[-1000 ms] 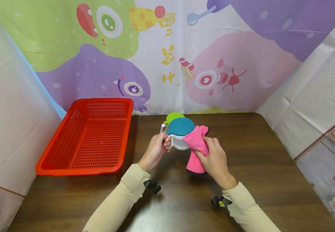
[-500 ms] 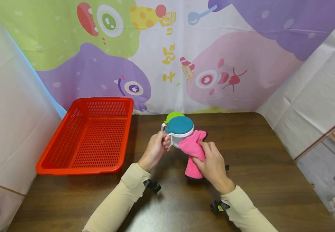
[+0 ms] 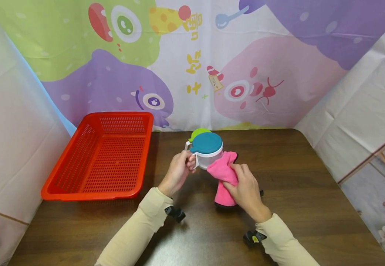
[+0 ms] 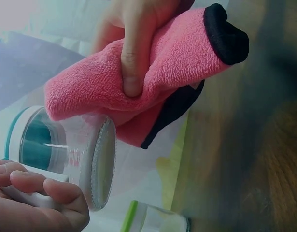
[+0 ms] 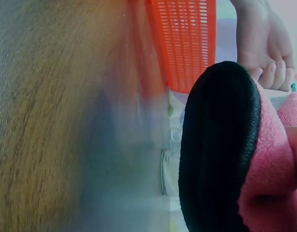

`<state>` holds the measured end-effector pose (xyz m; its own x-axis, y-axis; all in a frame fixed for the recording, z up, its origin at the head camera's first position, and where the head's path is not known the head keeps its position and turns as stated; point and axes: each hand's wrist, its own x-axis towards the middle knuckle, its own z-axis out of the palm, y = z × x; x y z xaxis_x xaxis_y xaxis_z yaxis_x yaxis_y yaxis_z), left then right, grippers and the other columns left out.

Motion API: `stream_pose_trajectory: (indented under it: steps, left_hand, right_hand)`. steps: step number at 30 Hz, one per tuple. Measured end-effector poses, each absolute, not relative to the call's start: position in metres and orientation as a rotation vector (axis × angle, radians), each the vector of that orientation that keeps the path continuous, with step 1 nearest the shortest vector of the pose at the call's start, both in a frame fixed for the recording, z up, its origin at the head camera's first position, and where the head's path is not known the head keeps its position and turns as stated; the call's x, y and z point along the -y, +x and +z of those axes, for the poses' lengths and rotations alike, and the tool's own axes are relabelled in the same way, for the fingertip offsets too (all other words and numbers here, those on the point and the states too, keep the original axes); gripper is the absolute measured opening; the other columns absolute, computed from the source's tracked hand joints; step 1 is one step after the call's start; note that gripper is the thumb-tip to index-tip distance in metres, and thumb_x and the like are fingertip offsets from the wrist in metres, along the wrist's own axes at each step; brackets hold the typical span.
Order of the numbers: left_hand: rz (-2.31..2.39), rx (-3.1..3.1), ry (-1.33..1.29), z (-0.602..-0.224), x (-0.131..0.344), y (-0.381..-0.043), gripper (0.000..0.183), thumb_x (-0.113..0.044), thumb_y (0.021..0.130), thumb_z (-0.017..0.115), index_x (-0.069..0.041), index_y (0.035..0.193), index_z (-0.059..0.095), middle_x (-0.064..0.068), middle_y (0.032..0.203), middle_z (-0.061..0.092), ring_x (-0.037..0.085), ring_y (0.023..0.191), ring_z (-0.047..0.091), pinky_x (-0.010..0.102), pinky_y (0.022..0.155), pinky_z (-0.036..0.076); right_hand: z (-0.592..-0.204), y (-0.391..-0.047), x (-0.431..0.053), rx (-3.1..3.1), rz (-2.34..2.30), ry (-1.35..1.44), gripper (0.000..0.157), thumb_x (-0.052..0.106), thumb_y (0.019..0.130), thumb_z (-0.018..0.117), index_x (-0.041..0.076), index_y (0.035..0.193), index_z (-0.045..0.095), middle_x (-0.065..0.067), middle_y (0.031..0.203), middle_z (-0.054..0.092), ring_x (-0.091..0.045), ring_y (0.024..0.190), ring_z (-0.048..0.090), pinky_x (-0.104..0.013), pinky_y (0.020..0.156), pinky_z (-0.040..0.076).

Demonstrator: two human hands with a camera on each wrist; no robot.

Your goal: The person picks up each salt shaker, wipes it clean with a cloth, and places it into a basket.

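Note:
My left hand (image 3: 178, 168) grips the white handle of a clear jar (image 3: 205, 160) with a teal lid (image 3: 207, 143). In the left wrist view the jar (image 4: 73, 154) is raised off the table, its ribbed base showing. My right hand (image 3: 246, 188) pinches a bunched pink cloth (image 3: 223, 171) with black edging, thumb pressed into its folds. The cloth (image 4: 134, 79) lies against the jar's side near the base. Behind the held jar stands a second jar with a lime green lid (image 3: 199, 132), mostly hidden in the head view.
A red perforated plastic basket (image 3: 142, 173) stands on the left of the brown wooden table (image 3: 299, 192). A curtain with cartoon figures (image 3: 192, 107) hangs along the table's back edge, and pale cloth walls (image 3: 352, 111) rise at both sides.
The pink cloth and right hand have shifted slightly down and toward me along the jar's side. The jar has tilted and risen a little in the left hand, its grip unchanged.

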<state>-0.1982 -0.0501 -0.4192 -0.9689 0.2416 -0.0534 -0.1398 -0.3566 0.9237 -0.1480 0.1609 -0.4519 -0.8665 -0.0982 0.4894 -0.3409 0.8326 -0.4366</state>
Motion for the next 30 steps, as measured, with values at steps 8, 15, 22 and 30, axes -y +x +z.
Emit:
stream_pose_trajectory:
  steps: [8, 15, 22, 30]
  left_hand:
    - [2.382, -1.638, 0.133, -0.420, 0.053, -0.196, 0.027, -0.013, 0.093, 0.033, -0.009, 0.067, 0.038, -0.002, 0.061, 0.034, 0.015, 0.061, 0.033, 0.030, 0.062, 0.031]
    - [2.386, -1.624, 0.137, -0.421, 0.051, -0.195, 0.027, -0.012, 0.092, 0.033, -0.009, 0.065, 0.037, -0.003, 0.059, 0.033, 0.014, 0.059, 0.031, 0.028, 0.060, 0.030]
    - [2.376, -1.619, 0.126, -0.423, 0.051, -0.192, 0.027, -0.012, 0.092, 0.032, -0.009, 0.066, 0.037, -0.003, 0.059, 0.033, 0.013, 0.058, 0.032, 0.028, 0.060, 0.030]
    - [2.352, -1.616, 0.138, -0.423, 0.051, -0.190, 0.029, -0.011, 0.091, 0.033, -0.009, 0.063, 0.036, -0.004, 0.058, 0.032, 0.014, 0.058, 0.032, 0.028, 0.060, 0.030]
  right_hand:
    - [-0.450, -0.152, -0.171, 2.599, 0.830, 0.334, 0.055, 0.018, 0.073, 0.083, 0.003, 0.121, 0.061, -0.016, 0.097, 0.059, -0.028, 0.083, 0.059, -0.043, 0.071, 0.053]
    - [-0.448, -0.156, -0.180, 2.594, 0.876, 0.377, 0.055, 0.018, 0.073, 0.083, 0.000, 0.121, 0.062, -0.014, 0.099, 0.061, -0.028, 0.086, 0.061, -0.044, 0.075, 0.052]
    - [-0.447, -0.157, -0.187, 2.589, 0.910, 0.397, 0.054, 0.015, 0.074, 0.083, 0.000, 0.122, 0.062, -0.012, 0.099, 0.062, -0.025, 0.086, 0.061, -0.042, 0.074, 0.051]
    - [-0.445, -0.158, -0.192, 2.591, 0.907, 0.425, 0.053, 0.015, 0.074, 0.082, 0.000, 0.121, 0.062, -0.012, 0.100, 0.062, -0.023, 0.085, 0.060, -0.041, 0.073, 0.051]
